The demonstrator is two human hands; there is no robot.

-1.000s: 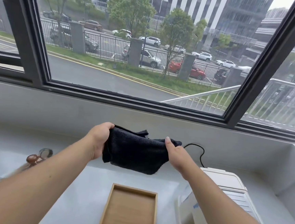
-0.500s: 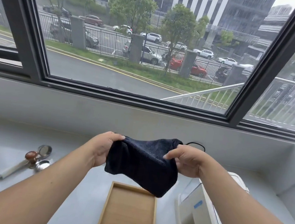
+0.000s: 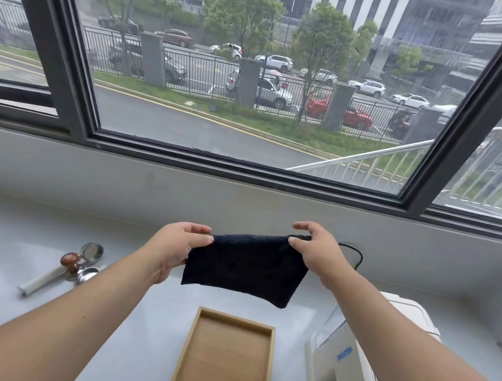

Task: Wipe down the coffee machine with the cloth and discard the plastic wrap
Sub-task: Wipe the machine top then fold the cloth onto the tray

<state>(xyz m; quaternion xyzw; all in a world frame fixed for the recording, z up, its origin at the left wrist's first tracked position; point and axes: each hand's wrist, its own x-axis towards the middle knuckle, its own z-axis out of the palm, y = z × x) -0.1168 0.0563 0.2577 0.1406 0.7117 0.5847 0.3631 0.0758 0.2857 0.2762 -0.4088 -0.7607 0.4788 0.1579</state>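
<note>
We hold a dark cloth point(image 3: 244, 265) stretched flat between both hands, in the air above a pale counter point(image 3: 12, 230). Our left hand point(image 3: 175, 249) pinches the cloth's upper left corner between thumb and fingertips, closed tight on the fabric. Our right hand point(image 3: 314, 253) pinches the upper right corner with thumb and lower fingers, while its index finger lifts free above the cloth. The top edge runs taut from one grip to the other; the rest hangs loose below, its bottom edge slanting down toward the right and touching nothing.

Directly beneath the hanging cloth, nearer to us, lies an empty shallow wooden tray point(image 3: 187, 352), with clear air between its raised rim and the cloth's lower edge. Below and to the right of our right hand stands the white coffee machine point(image 3: 346, 366), partly hidden under our right forearm, with glossy plastic wrap point(image 3: 335, 319) over its near side; its edge cannot be made out. A thin black cord point(image 3: 358, 256) loops just behind the right hand.

Well off to the left of our left hand lie a wooden-knobbed tamper point(image 3: 70, 261) and metal coffee filter parts point(image 3: 91, 253), with a white handle. The counter between them and the tray is bare. Beyond the grip, a low wall rises to a dark-framed window point(image 3: 72, 68) overlooking a street.
</note>
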